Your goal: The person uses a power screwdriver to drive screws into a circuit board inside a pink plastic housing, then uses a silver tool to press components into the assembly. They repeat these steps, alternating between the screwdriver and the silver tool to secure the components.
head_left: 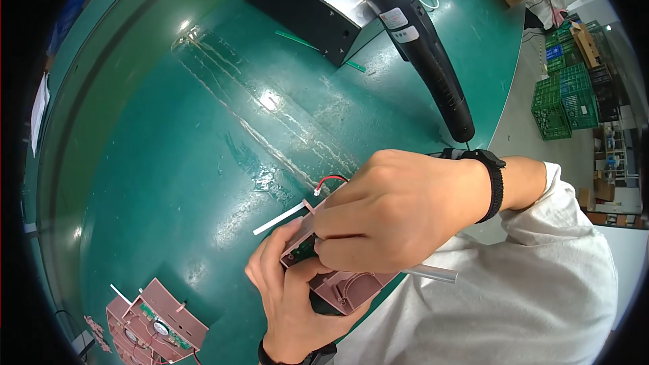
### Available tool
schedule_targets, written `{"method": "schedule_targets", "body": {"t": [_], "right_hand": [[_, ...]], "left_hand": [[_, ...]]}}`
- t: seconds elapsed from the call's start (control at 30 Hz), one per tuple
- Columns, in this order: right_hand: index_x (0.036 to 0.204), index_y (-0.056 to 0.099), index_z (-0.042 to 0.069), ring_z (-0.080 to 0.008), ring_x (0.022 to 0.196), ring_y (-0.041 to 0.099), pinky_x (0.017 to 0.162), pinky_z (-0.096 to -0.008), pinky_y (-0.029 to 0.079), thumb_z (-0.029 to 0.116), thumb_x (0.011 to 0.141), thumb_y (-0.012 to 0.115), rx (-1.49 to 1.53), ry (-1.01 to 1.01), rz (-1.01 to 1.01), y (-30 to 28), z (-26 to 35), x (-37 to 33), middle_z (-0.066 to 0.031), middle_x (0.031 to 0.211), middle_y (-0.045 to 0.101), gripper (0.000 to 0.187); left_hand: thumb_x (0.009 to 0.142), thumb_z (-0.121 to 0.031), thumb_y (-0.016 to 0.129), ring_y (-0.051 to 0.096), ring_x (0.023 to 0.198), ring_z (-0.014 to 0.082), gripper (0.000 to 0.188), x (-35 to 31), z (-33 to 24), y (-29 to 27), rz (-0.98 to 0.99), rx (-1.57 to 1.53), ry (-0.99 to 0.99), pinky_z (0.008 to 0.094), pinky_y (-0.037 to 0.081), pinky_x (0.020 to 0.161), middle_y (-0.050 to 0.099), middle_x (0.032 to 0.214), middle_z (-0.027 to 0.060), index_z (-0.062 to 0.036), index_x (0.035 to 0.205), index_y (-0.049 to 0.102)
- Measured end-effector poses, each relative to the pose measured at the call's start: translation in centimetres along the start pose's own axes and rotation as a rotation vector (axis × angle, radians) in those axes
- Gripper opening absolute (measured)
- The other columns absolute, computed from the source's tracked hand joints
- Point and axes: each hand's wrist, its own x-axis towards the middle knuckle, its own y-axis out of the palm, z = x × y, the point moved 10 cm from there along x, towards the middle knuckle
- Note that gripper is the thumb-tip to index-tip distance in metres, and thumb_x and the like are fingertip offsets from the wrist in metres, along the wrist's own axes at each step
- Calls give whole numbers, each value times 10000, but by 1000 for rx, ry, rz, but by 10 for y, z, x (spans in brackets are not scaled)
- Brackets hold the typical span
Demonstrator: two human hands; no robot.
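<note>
Carefully now: left hand (291,297) cradling the pink plastic housing (341,287) over the bench (203,162) edge at five o'clock, right hand (392,213) pinched shut on its top, risking a snagged red wire (332,180) or a drop off the edge if the grip slackens.

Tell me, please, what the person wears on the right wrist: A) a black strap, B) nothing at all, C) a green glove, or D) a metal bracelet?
A: a black strap circles the wrist just behind the right hand, which rests on the pink housing that the left hand supports from below.
</note>
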Motion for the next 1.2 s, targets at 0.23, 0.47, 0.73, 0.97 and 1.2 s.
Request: {"method": "schedule_targets", "body": {"t": [0.23,0.47,0.73,0.97,1.2], "right_hand": [[834,609,25,-219,654,625,465,-348,478,133,830,757,41,-10,29,0,-2,-2,-85,870,585,183],[857,632,11,-224,654,626,470,-349,484,123,838,750,53,-18,6,-1,-3,0,-92,876,598,164],[882,653,-2,-228,658,636,472,-348,485,117,862,741,65,-23,30,0,-4,-2,-94,879,602,149],[896,664,-10,-232,662,650,478,-346,494,114,874,733,65,-19,25,-1,-4,-2,-99,877,614,143],[899,668,-13,-235,697,683,482,-343,515,110,888,722,69,-23,39,0,-5,-2,-121,931,665,135]], "left_hand": [[549,-345,1031,418,1386,370,865,0,2,2,23,24,-8,510,374,1124,410,1562,162,-56,1259,631],[553,-346,1032,422,1382,363,860,-1,4,2,15,22,-3,503,367,1134,426,1540,156,-41,1250,631],[554,-335,1041,431,1375,371,872,0,2,3,12,29,-4,505,376,1127,436,1517,164,-32,1243,599],[559,-332,1045,432,1378,373,878,0,1,2,3,35,3,507,376,1128,435,1517,171,-29,1240,582],[561,-339,1052,435,1375,378,888,0,-1,1,12,42,-57,515,379,1124,424,1525,180,-29,1237,566]]}}
